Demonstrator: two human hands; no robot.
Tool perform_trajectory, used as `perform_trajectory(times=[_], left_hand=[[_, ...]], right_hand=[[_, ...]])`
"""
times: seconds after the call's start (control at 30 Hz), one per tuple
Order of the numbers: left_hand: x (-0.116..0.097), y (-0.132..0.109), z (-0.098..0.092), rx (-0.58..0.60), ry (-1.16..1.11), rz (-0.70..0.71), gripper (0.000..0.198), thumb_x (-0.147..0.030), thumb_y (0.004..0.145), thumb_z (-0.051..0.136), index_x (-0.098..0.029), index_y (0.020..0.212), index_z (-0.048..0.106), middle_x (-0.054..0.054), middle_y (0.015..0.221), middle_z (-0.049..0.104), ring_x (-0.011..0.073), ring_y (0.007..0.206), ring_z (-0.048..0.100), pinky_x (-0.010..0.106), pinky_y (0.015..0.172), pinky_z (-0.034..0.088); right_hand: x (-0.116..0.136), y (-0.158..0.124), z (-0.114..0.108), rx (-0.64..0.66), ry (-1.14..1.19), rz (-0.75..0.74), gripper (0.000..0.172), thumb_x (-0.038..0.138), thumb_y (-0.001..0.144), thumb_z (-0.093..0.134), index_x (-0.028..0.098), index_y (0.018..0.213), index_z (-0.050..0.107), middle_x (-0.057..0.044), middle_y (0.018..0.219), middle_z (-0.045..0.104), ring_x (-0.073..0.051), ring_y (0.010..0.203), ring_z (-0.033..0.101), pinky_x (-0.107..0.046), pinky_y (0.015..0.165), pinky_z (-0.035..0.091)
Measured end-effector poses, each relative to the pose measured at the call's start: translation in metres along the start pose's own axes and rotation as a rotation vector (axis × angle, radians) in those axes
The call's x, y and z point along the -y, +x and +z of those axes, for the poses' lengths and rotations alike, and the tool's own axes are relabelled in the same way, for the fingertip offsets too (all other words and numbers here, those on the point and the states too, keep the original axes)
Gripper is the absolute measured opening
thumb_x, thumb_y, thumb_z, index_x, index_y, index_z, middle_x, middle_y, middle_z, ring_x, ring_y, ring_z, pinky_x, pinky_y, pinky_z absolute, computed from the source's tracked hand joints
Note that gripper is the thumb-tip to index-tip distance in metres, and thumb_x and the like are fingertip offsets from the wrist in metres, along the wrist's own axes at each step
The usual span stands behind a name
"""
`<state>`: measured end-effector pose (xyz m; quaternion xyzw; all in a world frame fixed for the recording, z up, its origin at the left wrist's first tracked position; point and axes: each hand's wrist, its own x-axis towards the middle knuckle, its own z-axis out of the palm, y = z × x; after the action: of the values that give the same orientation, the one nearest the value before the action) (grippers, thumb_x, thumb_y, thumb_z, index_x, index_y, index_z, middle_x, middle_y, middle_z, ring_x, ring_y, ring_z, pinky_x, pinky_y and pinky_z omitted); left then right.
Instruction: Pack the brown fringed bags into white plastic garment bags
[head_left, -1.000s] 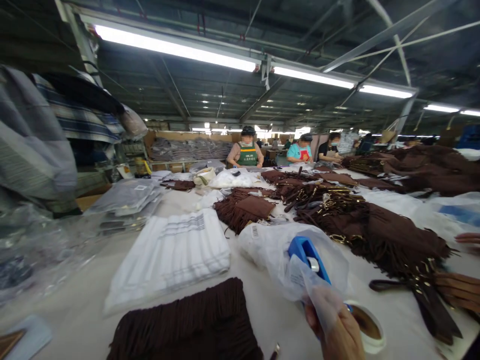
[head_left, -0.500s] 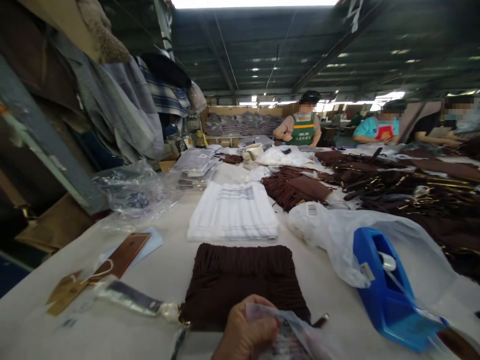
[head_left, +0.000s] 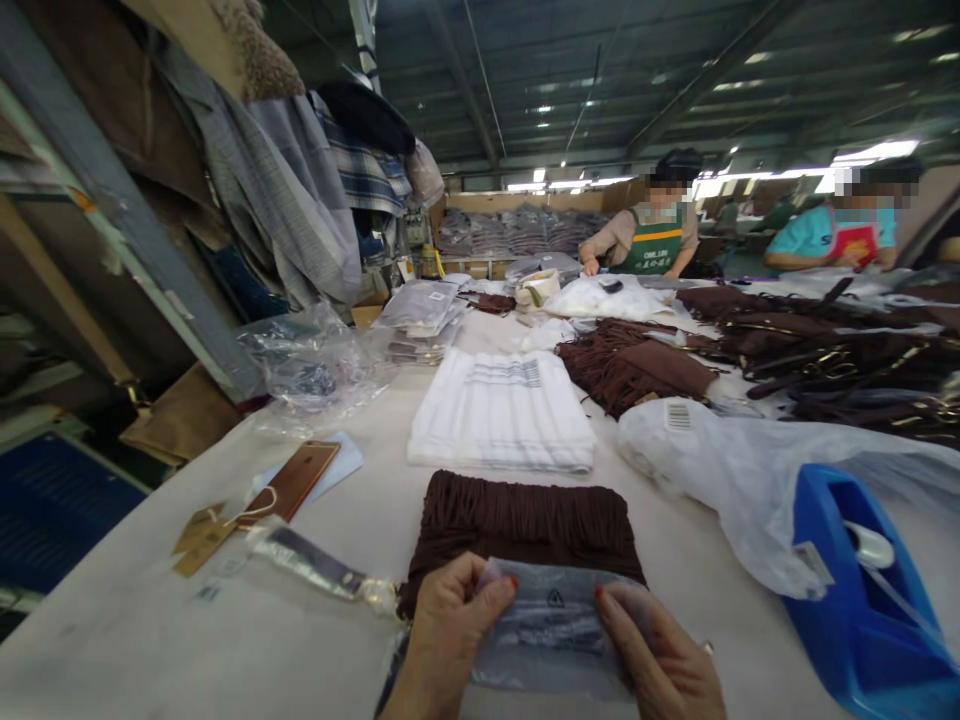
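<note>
A translucent plastic bag (head_left: 551, 630) with dark printing is stretched between my two hands, low in the view. My left hand (head_left: 454, 625) pinches its left side between thumb and fingers. At its right side, my right hand (head_left: 660, 650) pinches it the same way. Just behind the bag lies a dark brown fringed pouch (head_left: 525, 510), flat on the table, its near part covered by the bag and my hands. From the pouch's left corner extends a strap wrapped in clear plastic (head_left: 315, 560). Beyond the pouch rests a folded white striped cloth (head_left: 502, 410).
A blue tape dispenser (head_left: 862, 600) and a white plastic bag (head_left: 697, 460) are on the right. Brown fringed bags (head_left: 645, 365) pile behind them. A phone (head_left: 292, 485) and cardboard tags (head_left: 202, 535) lie left, near crumpled clear plastic (head_left: 315, 360). Two co-workers (head_left: 652, 240) stand across the table.
My right hand has come into view and taken hold of the plastic bag's right side. The bag is now spread out flat between both hands. The head view has turned right.
</note>
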<state>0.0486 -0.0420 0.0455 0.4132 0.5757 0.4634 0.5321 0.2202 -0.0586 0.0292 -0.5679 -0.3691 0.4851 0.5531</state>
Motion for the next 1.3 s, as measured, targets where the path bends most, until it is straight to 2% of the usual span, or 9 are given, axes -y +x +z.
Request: perform_trajectory(times=[0.27,0.5,0.6,0.73,0.87,1.0,1.17,1.23,1.3], left_hand=[[-0.009,0.060,-0.019,-0.305,0.773,0.383,0.024,-0.033,0.084,0.045,-0.019,0.066,0.053,-0.004,0.055,0.050,0.0109,0.053,0.050,0.020,0.054,0.033],[0.015,0.071,-0.021,-0.397,1.025,0.462,0.012,-0.021,0.086,0.050,-0.017,0.083,0.060,0.004,0.069,0.063,0.0192,0.063,0.060,0.026,0.058,0.041],[0.013,0.065,-0.021,-0.511,1.116,0.744,0.024,-0.017,0.088,0.045,-0.014,0.109,0.057,0.012,0.096,0.064,0.0234,0.086,0.061,0.034,0.074,0.046],[0.013,0.060,-0.015,-0.269,1.242,1.172,0.033,-0.008,0.088,0.035,-0.013,0.114,0.055,0.010,0.106,0.064,0.0214,0.101,0.057,0.035,0.089,0.047],[0.026,0.062,-0.011,-0.096,1.325,1.081,0.035,-0.008,0.086,0.038,-0.011,0.116,0.055,0.010,0.119,0.061,0.0235,0.111,0.054,0.035,0.095,0.047],[0.032,0.065,-0.012,-0.058,1.290,1.027,0.035,-0.007,0.085,0.041,-0.011,0.117,0.055,0.010,0.122,0.060,0.0248,0.112,0.054,0.037,0.096,0.047],[0.020,0.062,-0.012,-0.016,1.189,1.026,0.032,-0.010,0.087,0.041,-0.010,0.115,0.056,0.011,0.118,0.061,0.0235,0.111,0.056,0.036,0.097,0.047],[0.013,0.058,-0.023,-0.016,1.113,1.013,0.029,-0.014,0.088,0.042,-0.012,0.113,0.057,0.010,0.119,0.061,0.0208,0.113,0.054,0.033,0.099,0.046],[0.008,0.048,-0.046,-0.162,1.062,0.874,0.026,-0.018,0.088,0.044,-0.018,0.110,0.058,0.007,0.116,0.062,0.0174,0.113,0.054,0.031,0.099,0.044]], right_hand=[[0.006,0.067,0.030,-0.129,-0.744,-0.541,0.046,0.058,0.085,0.034,0.021,0.084,0.061,-0.002,0.067,0.067,-0.017,0.057,0.063,-0.024,0.053,0.046],[-0.019,0.079,0.037,-0.206,-0.999,-0.617,0.055,0.056,0.090,0.020,0.019,0.084,0.060,-0.005,0.063,0.067,-0.021,0.045,0.061,-0.029,0.043,0.037],[-0.022,0.078,0.038,-0.213,-1.072,-0.651,0.050,0.051,0.092,0.021,0.020,0.088,0.060,-0.005,0.066,0.068,-0.020,0.047,0.062,-0.028,0.043,0.036],[-0.023,0.079,0.038,-0.230,-1.144,-0.687,0.046,0.045,0.094,0.021,0.019,0.090,0.059,-0.004,0.067,0.068,-0.018,0.045,0.061,-0.026,0.043,0.036],[-0.019,0.076,0.033,-0.282,-1.237,-0.745,0.036,0.037,0.093,0.029,0.016,0.099,0.058,-0.003,0.065,0.067,-0.016,0.043,0.059,-0.025,0.040,0.034],[-0.007,0.067,0.033,-0.371,-1.260,-1.087,0.025,0.022,0.090,0.041,0.014,0.109,0.056,-0.009,0.084,0.066,-0.017,0.065,0.062,-0.025,0.052,0.043],[-0.017,0.059,0.048,0.031,-1.160,-1.335,0.032,0.015,0.090,0.034,0.013,0.114,0.054,-0.011,0.102,0.065,-0.021,0.094,0.058,-0.034,0.083,0.043],[-0.029,0.059,0.051,0.069,-1.195,-1.310,0.034,0.017,0.090,0.032,0.012,0.116,0.054,-0.011,0.105,0.064,-0.022,0.096,0.057,-0.037,0.082,0.042],[-0.037,0.061,0.051,0.070,-1.199,-1.287,0.035,0.019,0.089,0.035,0.013,0.119,0.053,-0.012,0.107,0.064,-0.023,0.097,0.056,-0.038,0.082,0.041]])
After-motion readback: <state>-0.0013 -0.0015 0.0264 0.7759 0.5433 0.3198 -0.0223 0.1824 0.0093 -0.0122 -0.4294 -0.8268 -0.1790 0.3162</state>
